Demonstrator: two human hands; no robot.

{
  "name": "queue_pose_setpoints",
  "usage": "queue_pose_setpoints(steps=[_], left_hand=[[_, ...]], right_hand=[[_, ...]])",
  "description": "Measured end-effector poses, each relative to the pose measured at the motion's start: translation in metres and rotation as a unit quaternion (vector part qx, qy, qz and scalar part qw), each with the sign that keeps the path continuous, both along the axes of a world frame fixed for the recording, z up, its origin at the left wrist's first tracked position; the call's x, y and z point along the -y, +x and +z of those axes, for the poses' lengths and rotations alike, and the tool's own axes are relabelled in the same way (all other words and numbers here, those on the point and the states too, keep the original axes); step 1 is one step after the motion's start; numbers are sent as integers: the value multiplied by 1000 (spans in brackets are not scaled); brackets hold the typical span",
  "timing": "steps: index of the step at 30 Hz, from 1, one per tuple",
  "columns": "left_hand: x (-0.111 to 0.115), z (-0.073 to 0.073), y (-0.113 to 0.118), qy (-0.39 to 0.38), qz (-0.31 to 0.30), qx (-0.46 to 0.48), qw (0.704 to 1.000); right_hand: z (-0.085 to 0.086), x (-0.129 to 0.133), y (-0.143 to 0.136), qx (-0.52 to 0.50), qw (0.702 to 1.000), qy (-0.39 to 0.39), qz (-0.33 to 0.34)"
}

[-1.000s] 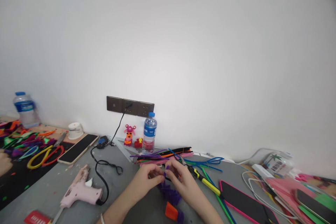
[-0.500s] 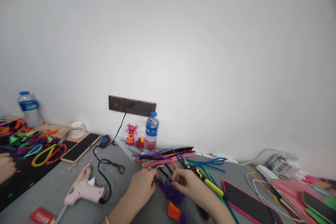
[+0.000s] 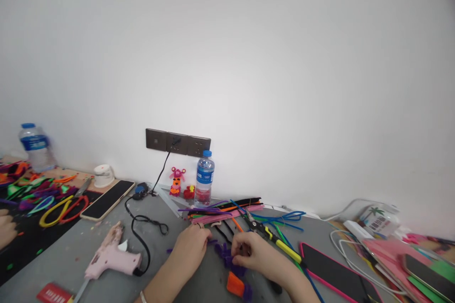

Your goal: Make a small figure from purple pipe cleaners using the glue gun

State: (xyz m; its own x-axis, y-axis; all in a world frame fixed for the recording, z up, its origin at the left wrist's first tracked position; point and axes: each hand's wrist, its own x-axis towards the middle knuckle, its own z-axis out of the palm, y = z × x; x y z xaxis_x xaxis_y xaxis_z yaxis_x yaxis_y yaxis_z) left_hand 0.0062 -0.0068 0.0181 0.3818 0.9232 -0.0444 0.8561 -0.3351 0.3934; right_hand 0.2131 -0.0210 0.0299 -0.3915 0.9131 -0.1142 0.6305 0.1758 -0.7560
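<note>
My left hand (image 3: 190,248) is closed over the grey table. A thin purple pipe cleaner (image 3: 212,242) sticks out from its fingertips, and a short purple end shows on the other side of the hand. Fingers curled into a pinch, my right hand (image 3: 254,254) is at the edge of a bundle of twisted purple pipe cleaners (image 3: 224,254); the exact grip is partly hidden. Just below the bundle is an orange piece (image 3: 234,285) with purple wound round its end. Yellow-and-black pliers (image 3: 272,236) lie beyond my right wrist.
Pipe cleaners (image 3: 227,213) lie in a pile before a water bottle (image 3: 205,180). At left are a pink glue gun (image 3: 113,258), a phone (image 3: 108,200) and scissors (image 3: 73,206). Another person's hand (image 3: 6,228) shows at the left edge. A pink-edged phone (image 3: 334,272) lies right.
My left hand has moved slightly left, away from the purple bundle, and a purple end now shows on its left side. My right hand stays by the bundle. The view shifts slightly.
</note>
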Motion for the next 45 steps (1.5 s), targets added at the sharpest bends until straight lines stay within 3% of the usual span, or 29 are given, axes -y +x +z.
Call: queue_pose_setpoints(steps=[7,11,15,20,24,35,41,45], left_hand=[[0,0,1,26,-14,61,998],[-3,0,1,42,-11,84,996],[-3,-2,2,-2,-36,81,996],[0,-4,1,4,-27,102,994],[1,-4,-3,-7,-8,88,996],[5,-5,-5,-5,-32,75,997],[7,-5,-2,-7,-26,63,998],[4,-5,2,8,21,36,999]], right_hand=[[-6,-6,-2,6,999,26,-19],[2,-7,-2,-7,996,76,-45],[13,-6,-5,-7,992,116,-54],[15,-5,-3,-21,987,146,-56],[11,-6,-1,-33,987,147,-59],[12,-5,-4,-26,988,147,-51],[-1,-6,-5,-1,998,67,-7],[-3,-3,-7,14,999,31,-11]])
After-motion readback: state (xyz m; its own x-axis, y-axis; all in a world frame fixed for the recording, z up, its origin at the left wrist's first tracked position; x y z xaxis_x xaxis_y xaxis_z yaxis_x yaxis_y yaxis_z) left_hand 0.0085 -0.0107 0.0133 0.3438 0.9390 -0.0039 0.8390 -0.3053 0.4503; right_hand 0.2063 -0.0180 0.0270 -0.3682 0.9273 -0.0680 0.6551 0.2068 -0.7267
